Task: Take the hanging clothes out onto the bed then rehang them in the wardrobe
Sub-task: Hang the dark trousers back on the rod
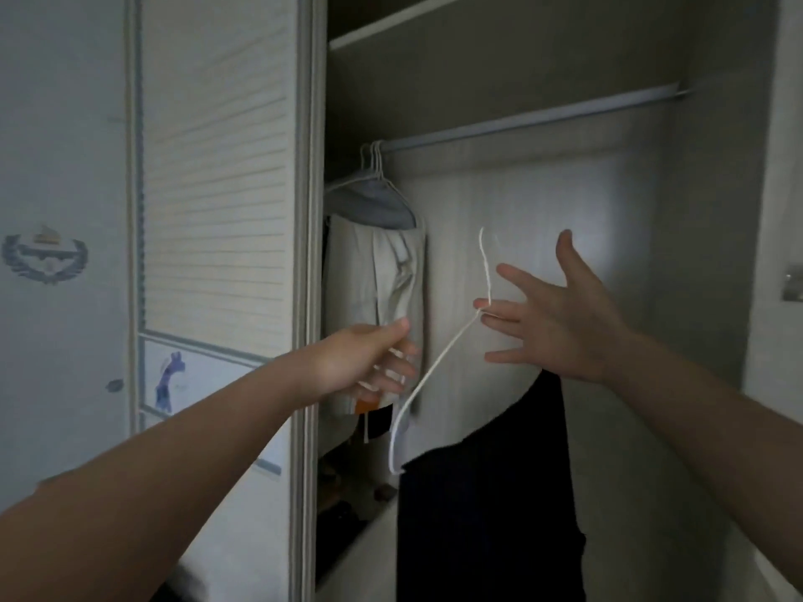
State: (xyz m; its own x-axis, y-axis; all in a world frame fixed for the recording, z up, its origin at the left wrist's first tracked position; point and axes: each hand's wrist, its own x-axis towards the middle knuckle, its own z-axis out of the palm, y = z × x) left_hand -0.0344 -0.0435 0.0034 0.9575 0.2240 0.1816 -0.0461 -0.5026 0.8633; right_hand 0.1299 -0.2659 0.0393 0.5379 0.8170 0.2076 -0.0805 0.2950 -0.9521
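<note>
At the open wardrobe, we are holding up a white hanger with a dark garment draped from it. Our right hand is splaying wide, thumb up, and pinching the hanger's neck between two outstretched fingers; the rest of the hand is gripping nothing. Our left hand is reaching in against a beige garment hanging at the left end. Its fingers are curling loosely at the cloth, and we cannot tell whether it is gripping the cloth or only pushing it aside.

The hanger is tilting. Its long arm is sloping down and to the left from our fingers, while the hook is pointing straight up. The rail is running across the wardrobe well above that hook, with a bunch of hangers and a grey garment crowding its left end beside the louvred door.

We judge that the right hand, nearer the bare stretch of rail, is the one that needs to lift, level the hanger and bring the hook over the rail.
</note>
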